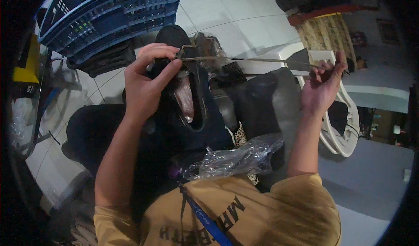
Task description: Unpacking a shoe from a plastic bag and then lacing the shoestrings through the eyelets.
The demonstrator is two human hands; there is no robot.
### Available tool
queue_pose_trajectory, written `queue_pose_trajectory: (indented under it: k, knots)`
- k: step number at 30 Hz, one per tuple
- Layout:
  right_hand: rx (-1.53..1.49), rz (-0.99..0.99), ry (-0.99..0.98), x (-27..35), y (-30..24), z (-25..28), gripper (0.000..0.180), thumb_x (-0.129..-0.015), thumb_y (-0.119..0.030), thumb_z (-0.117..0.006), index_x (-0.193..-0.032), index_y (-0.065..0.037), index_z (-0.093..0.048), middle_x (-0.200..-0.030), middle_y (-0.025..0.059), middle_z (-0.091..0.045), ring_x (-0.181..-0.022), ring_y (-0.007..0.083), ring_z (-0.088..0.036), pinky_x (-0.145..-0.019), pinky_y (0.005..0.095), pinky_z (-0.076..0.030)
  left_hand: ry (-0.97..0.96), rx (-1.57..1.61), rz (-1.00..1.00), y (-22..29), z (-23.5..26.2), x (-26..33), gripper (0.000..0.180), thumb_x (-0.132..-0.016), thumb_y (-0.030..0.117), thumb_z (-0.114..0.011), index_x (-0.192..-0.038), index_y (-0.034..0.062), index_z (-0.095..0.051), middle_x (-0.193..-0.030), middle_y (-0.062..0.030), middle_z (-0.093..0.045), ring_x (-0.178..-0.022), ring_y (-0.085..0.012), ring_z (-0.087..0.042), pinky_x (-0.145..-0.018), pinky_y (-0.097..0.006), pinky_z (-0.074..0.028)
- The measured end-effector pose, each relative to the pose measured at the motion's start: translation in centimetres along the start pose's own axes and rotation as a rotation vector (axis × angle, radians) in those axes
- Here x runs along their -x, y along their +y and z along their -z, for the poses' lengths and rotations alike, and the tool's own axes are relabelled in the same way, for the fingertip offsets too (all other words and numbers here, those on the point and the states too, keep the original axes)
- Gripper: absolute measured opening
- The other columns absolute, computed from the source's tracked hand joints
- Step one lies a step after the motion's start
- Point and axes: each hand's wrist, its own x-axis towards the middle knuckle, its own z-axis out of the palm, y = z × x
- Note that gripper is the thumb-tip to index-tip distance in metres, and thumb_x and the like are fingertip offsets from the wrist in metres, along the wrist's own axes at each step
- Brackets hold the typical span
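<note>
left hand (146,82) pinches the upper rim of a dark shoe (192,102) held over the lap, fingers closed on it near a small buckle. right hand (322,86) is raised to the side, fingers closed on the far end of a thin strap (253,60) drawn taut between the two hands. step in hand, by my reading: pulling the strap out straight from the shoe. next move likely needs steady tension and a firm hold at the buckle. crumpled clear plastic bag (235,158) lies on the lap below the shoe; blue plastic crate (118,14) upper left; yellow package (24,69) at far left edge; white plastic chair (345,132) at right.
</note>
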Motion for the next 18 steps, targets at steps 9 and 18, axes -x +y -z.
queue_pose_trajectory:
  k: [9,18]
  knots:
    - [-0.025,-0.015,0.108,0.7,-0.7,-2.2,0.061,-0.106,-0.05,-0.068,-0.149,-0.008,-0.055,-0.1,-0.0013,-0.061,-0.092,0.0096,-0.057,-0.079,0.0261,-0.048,-0.027,0.012,-0.013,-0.2,0.3,0.0,0.01,-0.093,0.002,-0.079,-0.103,0.0023,-0.076,-0.118,-0.0097,-0.075,-0.124,-0.0233,-0.063,-0.114,-0.04,-0.042]
    - [-0.214,-0.02,-0.145,-0.3,0.0,-1.4,0.052,-0.115,-0.033,-0.055,-0.152,0.004,-0.05,-0.085,-0.0031,-0.036,-0.078,0.0095,-0.037,-0.076,0.0274,-0.042,-0.006,-0.005,-0.017,0.2,-0.2,0.0,0.012,-0.09,0.006,-0.083,-0.101,0.0035,-0.078,-0.115,-0.0073,-0.078,-0.122,-0.0225,-0.064,-0.11,-0.039,-0.045]
